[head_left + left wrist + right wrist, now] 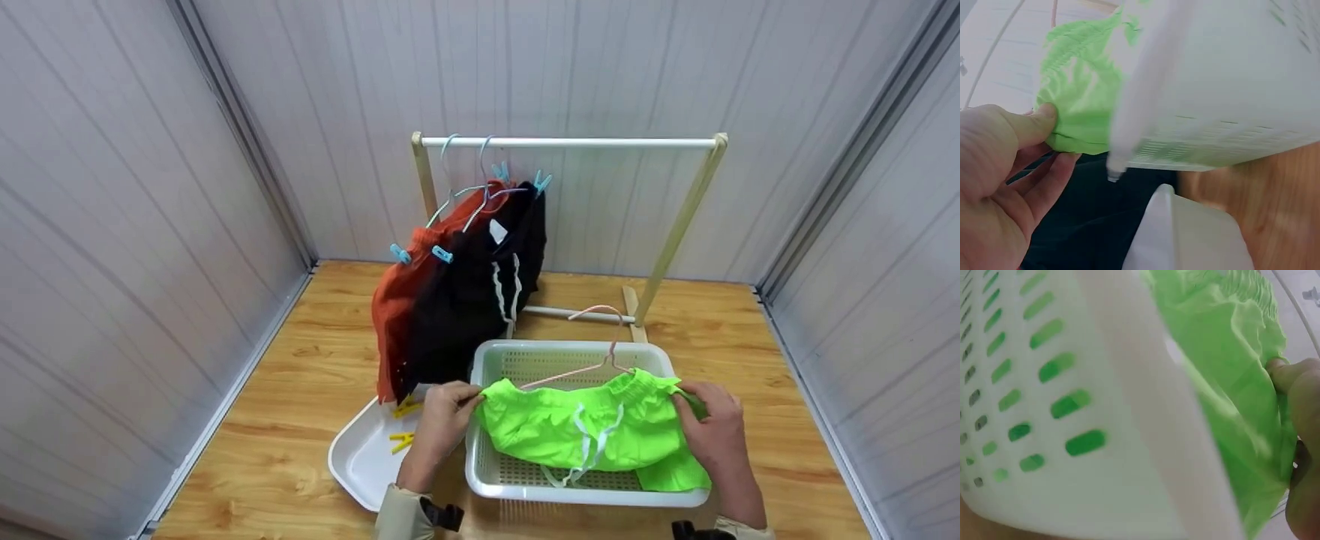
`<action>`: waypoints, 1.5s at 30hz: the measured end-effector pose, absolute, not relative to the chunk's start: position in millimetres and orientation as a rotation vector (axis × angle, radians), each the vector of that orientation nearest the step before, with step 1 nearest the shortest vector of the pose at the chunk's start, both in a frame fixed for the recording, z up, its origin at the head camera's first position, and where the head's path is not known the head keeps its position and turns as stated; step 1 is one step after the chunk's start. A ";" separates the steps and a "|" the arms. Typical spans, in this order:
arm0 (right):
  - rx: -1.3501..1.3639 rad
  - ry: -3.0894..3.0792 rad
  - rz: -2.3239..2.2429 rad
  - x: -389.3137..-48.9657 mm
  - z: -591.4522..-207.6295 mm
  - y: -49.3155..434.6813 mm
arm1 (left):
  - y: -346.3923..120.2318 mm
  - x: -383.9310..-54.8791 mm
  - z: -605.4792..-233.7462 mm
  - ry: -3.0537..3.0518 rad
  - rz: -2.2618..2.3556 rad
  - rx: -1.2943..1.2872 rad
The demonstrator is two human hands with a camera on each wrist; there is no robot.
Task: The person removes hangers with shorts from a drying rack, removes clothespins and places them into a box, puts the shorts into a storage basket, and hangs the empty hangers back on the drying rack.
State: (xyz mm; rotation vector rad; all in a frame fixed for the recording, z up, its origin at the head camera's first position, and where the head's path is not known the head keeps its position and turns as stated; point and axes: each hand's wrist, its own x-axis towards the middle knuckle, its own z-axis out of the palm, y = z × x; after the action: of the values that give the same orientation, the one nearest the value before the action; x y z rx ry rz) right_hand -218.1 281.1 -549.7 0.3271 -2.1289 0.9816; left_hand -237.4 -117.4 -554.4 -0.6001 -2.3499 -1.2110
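Observation:
Neon green shorts (pixel 592 424) with white drawstrings are spread by the waistband over a white perforated basket (pixel 585 493). My left hand (pixel 448 420) pinches the waistband's left end between thumb and fingers. At the other end, my right hand (pixel 712 424) grips the waistband; in the right wrist view its thumb (pixel 1286 374) presses on the fabric. A pink hanger (pixel 611 352) rises from behind the waistband, its hook up and its lower part hidden by the shorts.
Behind stands a drying rack (pixel 570 142). From its left side hang rust-red shorts (pixel 394 300) and black shorts (pixel 457 315), on hangers with blue clothespins (pixel 442 255). A white tray (pixel 352 450) with yellow clothespins (pixel 401 441) lies left of the basket.

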 end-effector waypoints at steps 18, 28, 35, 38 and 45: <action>0.553 -2.166 0.997 -238.0 -526.4 214.6 | -108.2 -237.0 -548.2 -2.292 -1.075 -0.620; 0.480 -2.050 1.018 -244.6 -512.4 205.8 | -96.0 -238.8 -534.0 -2.350 -0.998 -0.673; 0.511 -1.998 0.998 -246.5 -494.8 208.4 | -85.5 -238.9 -527.1 -2.378 -0.906 -0.672; 0.477 -1.993 1.003 -246.7 -491.1 212.7 | -84.1 -241.5 -527.5 -2.347 -0.950 -0.662; 0.395 -1.988 1.063 -246.7 -487.8 224.6 | -90.0 -245.6 -532.8 -2.327 -1.051 -0.600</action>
State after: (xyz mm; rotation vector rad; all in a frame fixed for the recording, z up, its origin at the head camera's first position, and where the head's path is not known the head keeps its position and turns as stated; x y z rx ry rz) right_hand -246.7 224.6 -487.8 0.3954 -1.9881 1.0633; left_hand -245.6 -90.0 -532.8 -0.5997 -2.3269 -1.0508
